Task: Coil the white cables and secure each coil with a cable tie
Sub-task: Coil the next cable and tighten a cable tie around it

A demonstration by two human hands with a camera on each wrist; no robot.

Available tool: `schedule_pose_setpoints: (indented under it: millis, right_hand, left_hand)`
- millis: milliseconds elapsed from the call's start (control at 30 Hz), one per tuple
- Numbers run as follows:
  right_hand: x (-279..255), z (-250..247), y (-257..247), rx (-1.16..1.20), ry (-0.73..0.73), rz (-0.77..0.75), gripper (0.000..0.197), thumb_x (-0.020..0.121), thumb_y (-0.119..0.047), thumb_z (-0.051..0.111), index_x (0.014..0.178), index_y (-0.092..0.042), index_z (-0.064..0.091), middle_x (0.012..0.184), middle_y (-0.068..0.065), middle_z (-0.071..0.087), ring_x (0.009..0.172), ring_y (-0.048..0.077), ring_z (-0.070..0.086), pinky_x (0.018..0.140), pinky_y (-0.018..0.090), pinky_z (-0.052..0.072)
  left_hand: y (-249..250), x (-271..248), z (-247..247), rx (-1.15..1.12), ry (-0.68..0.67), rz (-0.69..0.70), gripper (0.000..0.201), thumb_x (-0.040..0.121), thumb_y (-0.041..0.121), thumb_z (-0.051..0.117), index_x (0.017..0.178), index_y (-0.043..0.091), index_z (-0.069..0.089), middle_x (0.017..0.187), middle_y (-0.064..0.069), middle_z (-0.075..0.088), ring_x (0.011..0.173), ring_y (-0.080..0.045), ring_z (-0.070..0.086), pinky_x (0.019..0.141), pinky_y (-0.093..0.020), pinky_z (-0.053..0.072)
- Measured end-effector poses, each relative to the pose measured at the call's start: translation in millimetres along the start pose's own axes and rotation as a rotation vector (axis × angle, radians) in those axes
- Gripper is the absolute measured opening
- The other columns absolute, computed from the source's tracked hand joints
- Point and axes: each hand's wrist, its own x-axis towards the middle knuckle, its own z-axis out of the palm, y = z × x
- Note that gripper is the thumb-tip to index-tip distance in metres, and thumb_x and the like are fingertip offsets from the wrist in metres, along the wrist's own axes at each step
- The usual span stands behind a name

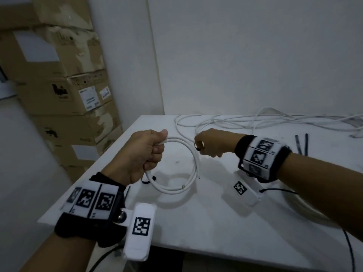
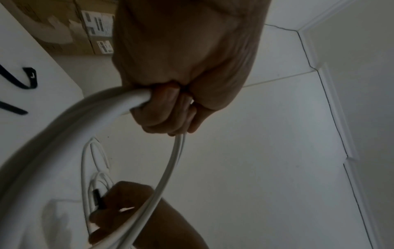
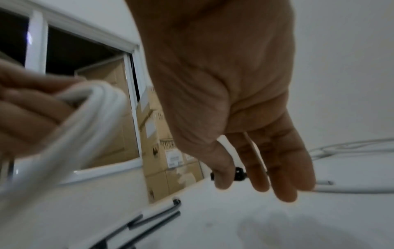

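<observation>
My left hand (image 1: pixel 154 152) grips a round coil of white cable (image 1: pixel 193 163) at its left side and holds it above the white table (image 1: pixel 196 222). In the left wrist view its fingers (image 2: pixel 166 107) curl round the bundled strands (image 2: pixel 70 121). My right hand (image 1: pixel 204 147) is at the coil's upper right and pinches a black cable tie (image 1: pixel 198 146) between thumb and fingers. The right wrist view shows the tie's head (image 3: pixel 238 174) by the thumb, with the coil (image 3: pixel 89 111) blurred at the left.
Loose white cables (image 1: pixel 255 122) sprawl along the table's back edge. Spare black cable ties (image 1: pixel 302 144) lie at the right. Another white coil (image 1: pixel 300 205) lies under my right forearm. Cardboard boxes (image 1: pixel 68 95) are stacked left of the table.
</observation>
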Motion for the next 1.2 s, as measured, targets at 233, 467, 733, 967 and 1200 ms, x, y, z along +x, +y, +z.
schedule_pose_setpoints:
  millis: [233,467,733,967,1200]
  right_hand:
    - [-142.2,-26.1,30.5,0.217,0.713,-0.255,0.006,0.087,-0.018,0.066,0.087,-0.012,0.068,0.053,-0.02,0.043,0.054,-0.009,0.049,0.056,0.006,0.035]
    - [-249.8,15.9,47.8,-0.191,0.363,-0.319,0.022,0.097,-0.027,0.047,0.112,-0.021,0.062,0.1,-0.001,0.058,0.088,0.015,0.055,0.055,0.016,0.026]
    - [-287.4,5.5,82.8,-0.119,0.238,-0.202,0.018,0.088,-0.017,0.058,0.1,-0.022,0.069,0.097,-0.005,0.065,0.087,0.013,0.057,0.077,0.035,0.05]
    - [-323.2,-2.7,96.1,-0.082,0.255,-0.116,0.015,0.088,-0.014,0.057,0.098,-0.018,0.069,0.084,-0.01,0.059,0.077,0.01,0.05,0.065,0.021,0.037]
    - [-328.9,13.3,110.0,-0.195,0.835,-0.107,0.004,0.078,-0.013,0.063,0.074,-0.012,0.065,0.065,0.0,0.051,0.053,0.018,0.046,0.044,0.023,0.023]
  left_hand:
    - [14.7,-16.1,77.9,0.013,-0.09,0.029,0.038,0.1,0.021,0.048,0.066,0.022,0.031,0.049,0.006,0.025,0.036,-0.005,0.018,0.036,-0.012,0.01]
    - [43.4,-50.8,173.2,0.12,-0.247,0.067,0.032,0.1,0.022,0.046,0.07,0.019,0.035,0.047,0.007,0.028,0.036,-0.004,0.019,0.034,-0.015,0.011]
    - [52.1,-83.4,247.4,0.282,-0.392,0.109,0.037,0.1,0.019,0.045,0.064,0.019,0.034,0.047,0.004,0.027,0.037,-0.007,0.019,0.036,-0.014,0.013]
    - [50.0,-95.3,277.2,0.339,-0.448,0.136,0.039,0.099,0.018,0.045,0.063,0.019,0.032,0.05,0.002,0.026,0.038,-0.007,0.018,0.037,-0.014,0.013]
    - [35.8,-100.0,288.6,0.337,-0.429,0.101,0.043,0.1,0.026,0.043,0.058,0.017,0.04,0.045,0.003,0.033,0.036,-0.009,0.023,0.036,-0.016,0.017]
